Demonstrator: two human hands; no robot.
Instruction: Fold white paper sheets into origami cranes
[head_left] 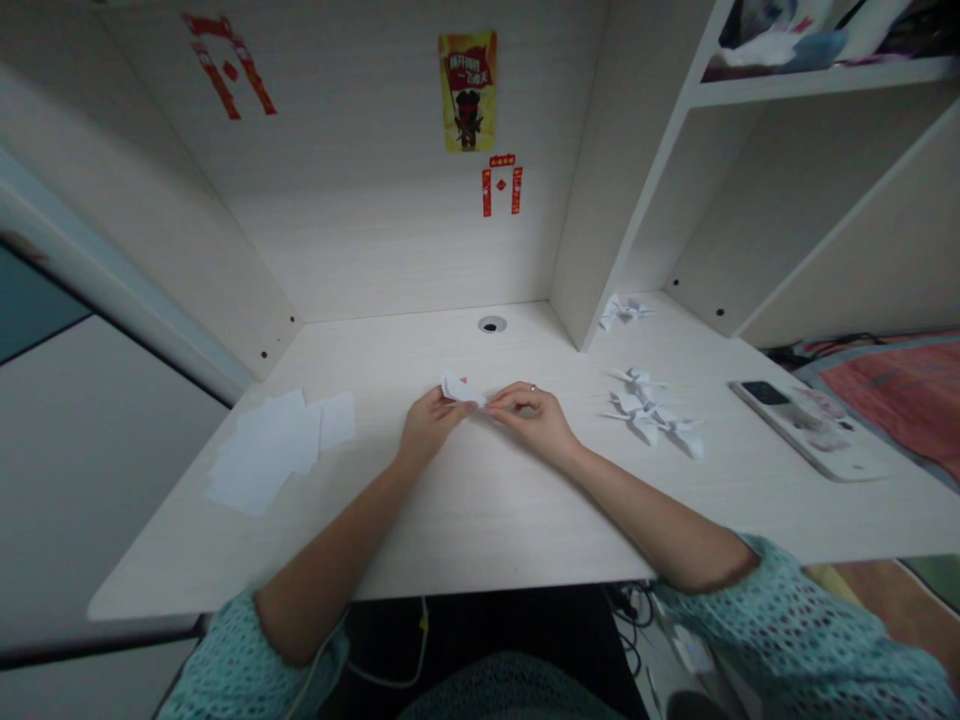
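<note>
left hand (426, 424) – pinches the small folded paper (459, 388) at mid-desk | right hand (534, 415) – fingers closed on the same paper's right end | desk (480, 520) – stack of white sheets (274, 445) to the left, little paper birds (651, 412) and a phone (806, 428) to the right

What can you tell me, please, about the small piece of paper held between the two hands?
The folded paper is small and white, with a tiny red mark on its upper face. It looks partly folded and angular, raised slightly above the pale wooden desk near its middle. The left hand pinches its left side; the right hand meets its right tip with its fingers. Finer creases are too small to tell.
</note>
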